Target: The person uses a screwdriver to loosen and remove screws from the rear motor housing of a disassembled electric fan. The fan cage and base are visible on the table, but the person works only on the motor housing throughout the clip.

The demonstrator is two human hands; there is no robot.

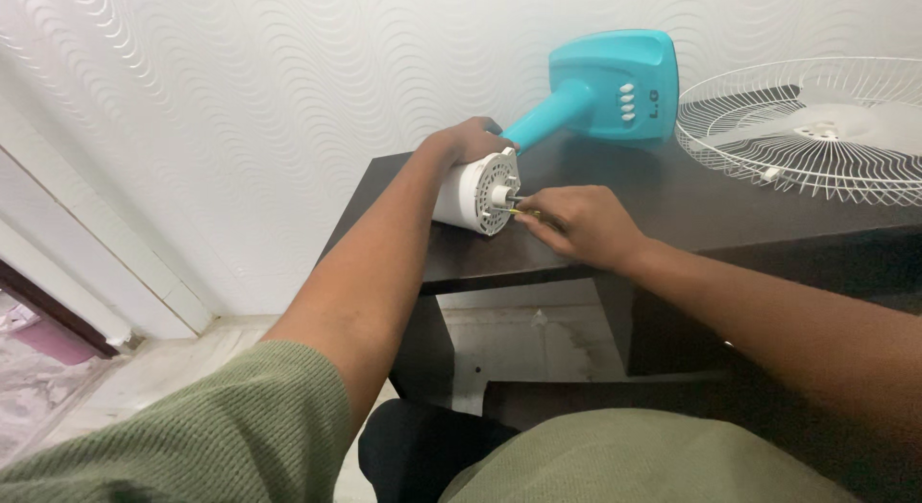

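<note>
A white fan motor housing lies on its side on the dark table, its round vented face and short shaft turned toward me. My left hand grips the top of the housing. A thin tool with a yellow part is pinched in my right hand, its tip at the housing's face just below the shaft. The housing joins a turquoise stem that runs to the turquoise fan base standing on edge against the wall.
A white wire fan guard lies flat on the table at the right. A textured white wall stands behind. Below the table are a pale tiled floor and a doorway at far left.
</note>
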